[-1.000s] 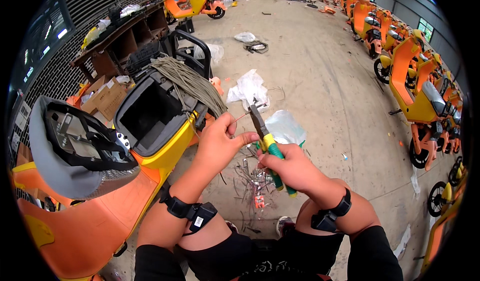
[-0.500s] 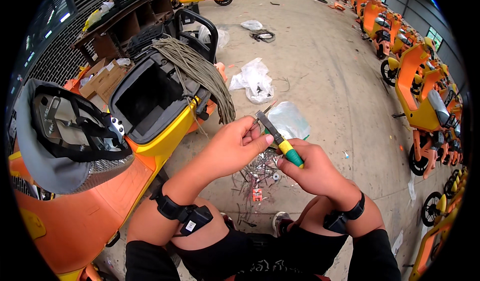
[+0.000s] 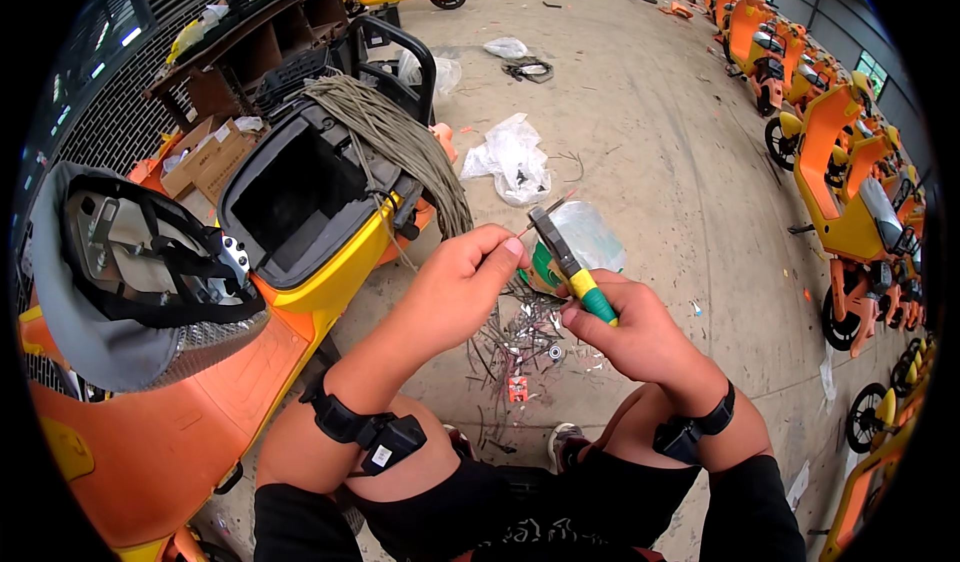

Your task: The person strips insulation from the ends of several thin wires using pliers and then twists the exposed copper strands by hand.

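Note:
My right hand is closed round the green and yellow handles of a pair of pliers. The dark jaws point up and to the left, and a thin reddish wire crosses at their tip. Between thumb and fingers my left hand pinches that wire, just left of the jaws. Whether the jaws bite on the wire is too small to tell. Below my hands, wire scraps and small bits lie on the concrete floor, with a small orange part among them.
On my left stands an orange and yellow scooter with its grey seat tipped up and its storage box open. A coil of grey rope hangs over it. Plastic bags lie ahead; scooters line the right.
The plier jaws have moved slightly right and turned more upright, and my left fingers have drawn a little apart from the pliers. More of the wire shows between them.

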A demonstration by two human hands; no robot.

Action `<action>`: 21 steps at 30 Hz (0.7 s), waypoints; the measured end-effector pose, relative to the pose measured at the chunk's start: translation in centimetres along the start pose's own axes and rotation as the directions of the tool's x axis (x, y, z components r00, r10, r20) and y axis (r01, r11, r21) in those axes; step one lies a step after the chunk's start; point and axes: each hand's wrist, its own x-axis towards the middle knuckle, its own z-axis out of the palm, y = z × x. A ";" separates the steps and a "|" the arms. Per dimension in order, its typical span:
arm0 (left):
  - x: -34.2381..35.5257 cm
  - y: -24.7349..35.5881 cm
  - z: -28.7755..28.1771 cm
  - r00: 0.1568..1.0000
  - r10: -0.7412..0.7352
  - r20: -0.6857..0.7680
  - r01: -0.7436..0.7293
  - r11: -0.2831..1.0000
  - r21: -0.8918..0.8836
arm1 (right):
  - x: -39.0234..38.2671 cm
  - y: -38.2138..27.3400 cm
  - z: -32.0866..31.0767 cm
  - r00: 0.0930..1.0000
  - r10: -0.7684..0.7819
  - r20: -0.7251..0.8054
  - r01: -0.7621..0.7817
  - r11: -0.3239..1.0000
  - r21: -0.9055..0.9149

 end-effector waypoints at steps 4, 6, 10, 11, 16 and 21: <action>-0.1 0.0 0.4 1.000 -0.006 -0.029 0.006 1.000 -0.005 | -0.2 -0.1 0.2 0.997 0.006 0.074 -0.008 0.999 0.031; -0.1 0.1 0.4 0.999 -0.011 -0.033 0.010 1.000 -0.024 | -0.2 0.0 0.6 0.998 0.032 0.060 -0.037 0.996 0.081; -0.3 0.0 0.4 0.999 -0.029 -0.030 0.027 0.997 -0.066 | -0.1 -0.4 0.3 0.998 0.037 0.047 -0.040 0.997 0.059; -0.3 -0.1 0.3 0.999 -0.025 -0.030 0.023 0.997 -0.068 | -0.1 -0.8 0.2 0.996 0.070 0.063 -0.074 0.995 0.066; -0.5 0.5 0.5 0.998 -0.051 -0.038 0.049 0.997 -0.053 | -0.2 -0.7 0.3 0.996 0.068 0.065 -0.071 0.996 0.056; -0.7 0.4 0.9 0.997 -0.052 -0.053 0.050 0.998 -0.037 | -0.4 -0.9 0.6 0.998 0.028 0.053 -0.028 1.000 0.000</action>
